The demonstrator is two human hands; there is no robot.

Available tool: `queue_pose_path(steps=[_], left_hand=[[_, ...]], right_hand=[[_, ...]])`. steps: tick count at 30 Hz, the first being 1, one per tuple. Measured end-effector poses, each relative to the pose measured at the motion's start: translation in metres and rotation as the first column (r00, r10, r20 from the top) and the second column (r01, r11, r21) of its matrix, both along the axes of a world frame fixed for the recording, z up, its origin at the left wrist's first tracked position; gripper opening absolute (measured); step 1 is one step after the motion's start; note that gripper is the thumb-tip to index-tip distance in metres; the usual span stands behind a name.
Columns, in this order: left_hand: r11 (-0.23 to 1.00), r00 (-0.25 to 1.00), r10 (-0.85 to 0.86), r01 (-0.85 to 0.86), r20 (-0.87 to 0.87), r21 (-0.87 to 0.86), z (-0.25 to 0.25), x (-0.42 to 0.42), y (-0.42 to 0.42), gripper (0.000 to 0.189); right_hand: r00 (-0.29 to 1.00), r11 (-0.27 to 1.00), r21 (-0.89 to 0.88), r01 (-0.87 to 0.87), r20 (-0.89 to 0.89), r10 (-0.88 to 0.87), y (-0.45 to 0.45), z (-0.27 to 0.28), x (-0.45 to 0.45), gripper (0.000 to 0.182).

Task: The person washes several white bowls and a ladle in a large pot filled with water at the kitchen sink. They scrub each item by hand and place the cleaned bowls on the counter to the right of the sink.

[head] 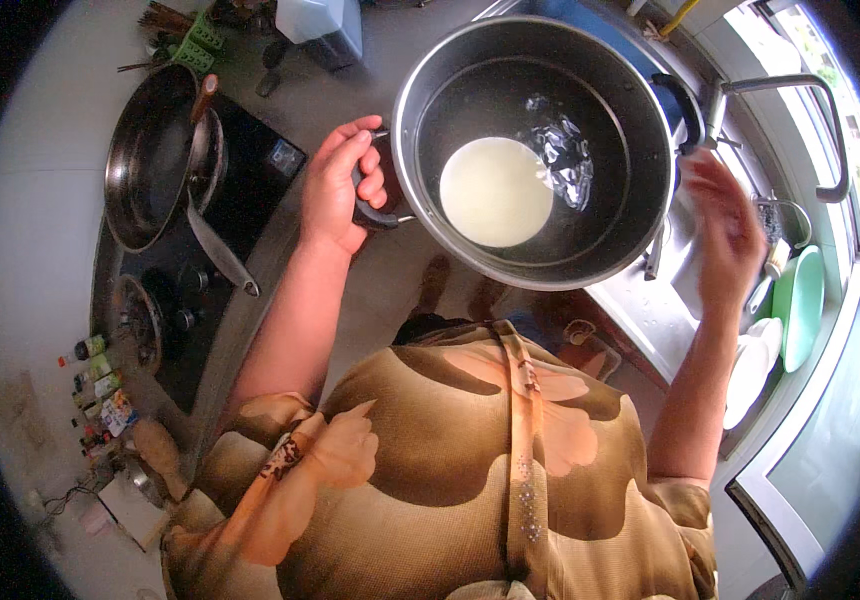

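Note:
A large steel pot (535,270) with two black loop handles is held up in front of me, above the gap between stove and sink. Clear water with glints lies in it, and a round pale cream-coloured disc (496,191) shows in the lower left of its inside. My left hand (344,176) is closed around the pot's left handle. My right hand (726,225), blurred, is beside the right handle (683,112); its fingertips are partly hidden behind the handle and pot side, so its grip is unclear.
On the left are a black cooktop (250,161), a wok (149,165) and a pan with a metal handle (220,247). Bottles (107,382) line the wall. On the right are the steel sink's edge (644,319), a faucet (835,127), a green basin (801,311) and white dishes (749,375).

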State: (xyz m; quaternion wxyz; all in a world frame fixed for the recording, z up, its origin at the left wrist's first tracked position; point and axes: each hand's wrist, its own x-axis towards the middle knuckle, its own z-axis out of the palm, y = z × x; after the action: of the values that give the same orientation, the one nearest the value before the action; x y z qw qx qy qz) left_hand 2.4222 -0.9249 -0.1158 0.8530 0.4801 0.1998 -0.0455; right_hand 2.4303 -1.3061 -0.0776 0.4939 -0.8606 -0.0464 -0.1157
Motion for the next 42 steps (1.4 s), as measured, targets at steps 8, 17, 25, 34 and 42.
queue_pose_path(steps=[8,17,25,34,42], left_hand=[[0.999,1.000,0.012,-0.012,0.000,-0.042,-0.001,-0.001,0.000,0.019],[0.996,1.000,0.007,-0.006,0.016,-0.086,-0.003,-0.002,0.002,0.018],[0.998,1.000,0.000,0.000,-0.003,-0.057,0.000,-0.002,0.001,0.019],[0.998,1.000,0.004,-0.004,-0.002,-0.064,-0.003,-0.003,0.003,0.019],[1.000,1.000,-0.003,0.003,0.018,-0.007,-0.002,-0.002,-0.003,0.022]], right_hand=[[0.558,0.154,-0.586,-0.796,-0.612,0.560,0.145,-0.054,0.017,0.042],[0.599,-0.064,-0.701,-0.710,-0.649,0.469,0.169,-0.089,0.019,0.012],[0.719,0.021,-0.747,-0.665,-0.633,0.286,0.169,-0.078,0.047,0.015],[0.710,0.081,-0.762,-0.643,-0.553,0.436,0.109,-0.097,0.068,0.053],[0.769,0.142,-0.761,-0.633,-0.595,0.233,0.145,-0.099,0.085,0.033]])
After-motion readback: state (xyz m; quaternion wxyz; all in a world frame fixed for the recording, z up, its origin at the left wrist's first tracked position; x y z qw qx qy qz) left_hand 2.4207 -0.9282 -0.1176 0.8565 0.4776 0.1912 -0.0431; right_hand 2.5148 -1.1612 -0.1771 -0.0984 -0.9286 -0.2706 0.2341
